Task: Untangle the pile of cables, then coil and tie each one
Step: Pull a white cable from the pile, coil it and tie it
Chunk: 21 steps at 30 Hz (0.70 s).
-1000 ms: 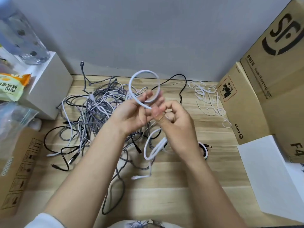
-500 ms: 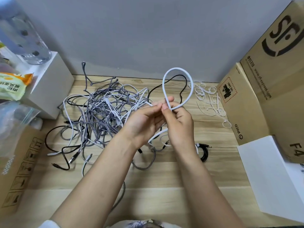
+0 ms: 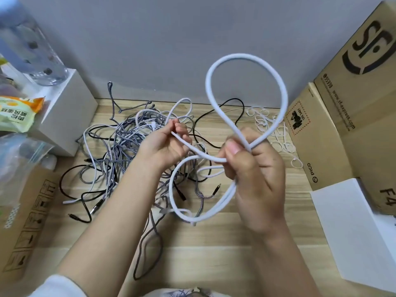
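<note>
White cable [image 3: 246, 58] loop larger, hands apart

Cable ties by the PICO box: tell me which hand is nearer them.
Right. The right hand sits just beside the cable ties; the left hand is farther off, over the cable pile.

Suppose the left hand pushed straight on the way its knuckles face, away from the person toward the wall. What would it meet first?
Probably the tangled cable pile lying just beyond the left hand, which grips the white cable. Depth is unclear: the hand may be raised enough to pass over.
</note>
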Motion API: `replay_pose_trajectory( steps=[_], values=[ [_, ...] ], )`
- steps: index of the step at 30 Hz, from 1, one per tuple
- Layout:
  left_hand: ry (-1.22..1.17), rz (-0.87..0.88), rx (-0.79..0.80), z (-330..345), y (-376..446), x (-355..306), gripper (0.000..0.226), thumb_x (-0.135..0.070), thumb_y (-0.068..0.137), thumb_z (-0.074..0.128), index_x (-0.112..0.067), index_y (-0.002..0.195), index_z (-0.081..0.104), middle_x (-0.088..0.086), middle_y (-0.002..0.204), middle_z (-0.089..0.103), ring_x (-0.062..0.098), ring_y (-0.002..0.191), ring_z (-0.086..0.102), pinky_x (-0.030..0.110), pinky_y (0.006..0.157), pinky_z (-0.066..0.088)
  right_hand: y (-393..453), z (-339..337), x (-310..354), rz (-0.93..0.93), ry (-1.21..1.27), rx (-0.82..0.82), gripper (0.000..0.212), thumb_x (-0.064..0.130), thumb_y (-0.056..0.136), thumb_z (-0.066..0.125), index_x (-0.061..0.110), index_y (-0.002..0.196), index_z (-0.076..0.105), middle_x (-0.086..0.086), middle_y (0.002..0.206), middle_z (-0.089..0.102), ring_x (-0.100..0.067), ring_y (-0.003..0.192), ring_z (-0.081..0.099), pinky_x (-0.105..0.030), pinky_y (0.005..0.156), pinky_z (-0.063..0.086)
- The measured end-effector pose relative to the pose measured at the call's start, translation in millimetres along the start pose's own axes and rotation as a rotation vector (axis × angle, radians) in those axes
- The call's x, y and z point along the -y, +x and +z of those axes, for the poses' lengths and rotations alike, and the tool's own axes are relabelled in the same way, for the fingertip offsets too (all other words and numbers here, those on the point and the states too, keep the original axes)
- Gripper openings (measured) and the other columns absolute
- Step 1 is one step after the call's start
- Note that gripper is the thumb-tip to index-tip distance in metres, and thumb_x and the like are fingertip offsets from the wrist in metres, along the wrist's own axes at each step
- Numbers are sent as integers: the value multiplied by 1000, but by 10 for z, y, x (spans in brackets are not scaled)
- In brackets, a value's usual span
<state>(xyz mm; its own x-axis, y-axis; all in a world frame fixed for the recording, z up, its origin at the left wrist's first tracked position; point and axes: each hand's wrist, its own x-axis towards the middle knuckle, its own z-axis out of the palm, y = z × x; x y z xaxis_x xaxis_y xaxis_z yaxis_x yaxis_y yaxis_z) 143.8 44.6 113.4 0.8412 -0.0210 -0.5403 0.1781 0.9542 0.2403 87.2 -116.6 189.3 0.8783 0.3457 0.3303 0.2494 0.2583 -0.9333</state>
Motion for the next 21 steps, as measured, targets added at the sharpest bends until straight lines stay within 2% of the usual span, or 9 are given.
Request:
replay_pose_trajectory(
  steps=[3, 6, 9, 11, 13, 15, 17, 19, 21],
  values=[
    [45, -30, 3, -67, 58, -75, 20, -22, 91, 45, -15, 73, 51, -6, 57, 48, 6, 43, 47, 14, 49, 44, -38, 11, 36, -54, -20, -22, 21, 19, 81, 45, 30, 68, 57, 18, 60, 47, 5, 55, 42, -8, 55, 34],
    [127, -45, -76, -120, 80, -51, 10, -21, 84, 54, -17, 75, 54, -6, 57, 51, 6, 43, 49, 16, 44, 45, -62, 19, 65, -92, -7, -40, 24, 19, 82, 45, 19, 60, 52, 7, 56, 40, -2, 53, 36, -13, 53, 33],
    [106, 44, -180, -177, 89, -28, 40, -23, 95, 49, -15, 62, 70, -4, 60, 63, 8, 42, 55, 21, 42, 50, -13, 16, 62, -62, 35, -79, 25, 21, 84, 44, 14, 60, 46, 7, 55, 38, -6, 53, 34, -14, 53, 32],
    [126, 23, -98, -149, 44, 0, 50, -27, 96, 46, -10, 56, 71, -3, 57, 64, 6, 44, 58, 19, 50, 51, 54, -22, -3, -17, 15, -121, 21, 25, 84, 44, 17, 64, 46, 10, 58, 41, -4, 54, 36, -14, 53, 33],
    [193, -4, -18, -109, 9, 47, 55, -32, 97, 41, -7, 58, 71, -2, 56, 63, 6, 46, 60, 17, 51, 50, 113, -70, -141, 49, -101, -156, 18, 27, 83, 46, 20, 67, 48, 6, 60, 45, -2, 54, 38, -15, 53, 34],
    [305, 25, 32, -104, -13, 94, 53, -36, 99, 36, -8, 69, 70, -3, 60, 66, 6, 51, 63, 17, 53, 52, 162, -107, -332, 179, -229, -198, 11, 27, 80, 49, 27, 70, 55, 11, 63, 57, 0, 58, 49, -17, 58, 39],
    [458, 71, 86, -119, -32, 158, 43, -39, 99, 31, -15, 89, 65, -5, 75, 72, 6, 68, 67, 22, 67, 54, 187, -127, -527, 300, -316, -191, 15, 23, 76, 46, 29, 74, 60, 18, 70, 65, -1, 72, 60, -22, 70, 45],
    [551, 92, 172, -116, -79, 228, 40, -43, 94, 32, -18, 101, 63, -5, 95, 73, 10, 85, 65, 26, 79, 48, 194, -109, -679, 382, -319, -144, 19, 18, 77, 47, 28, 77, 63, 13, 75, 68, -6, 78, 63, -28, 78, 48],
    [608, 115, 239, -99, -113, 301, 44, -44, 84, 37, -16, 107, 63, -2, 107, 70, 13, 95, 62, 27, 82, 46, 184, -63, -771, 460, -256, -108, 17, 14, 85, 52, 23, 81, 66, 4, 81, 70, -12, 82, 65, -35, 82, 49]
  ],
)
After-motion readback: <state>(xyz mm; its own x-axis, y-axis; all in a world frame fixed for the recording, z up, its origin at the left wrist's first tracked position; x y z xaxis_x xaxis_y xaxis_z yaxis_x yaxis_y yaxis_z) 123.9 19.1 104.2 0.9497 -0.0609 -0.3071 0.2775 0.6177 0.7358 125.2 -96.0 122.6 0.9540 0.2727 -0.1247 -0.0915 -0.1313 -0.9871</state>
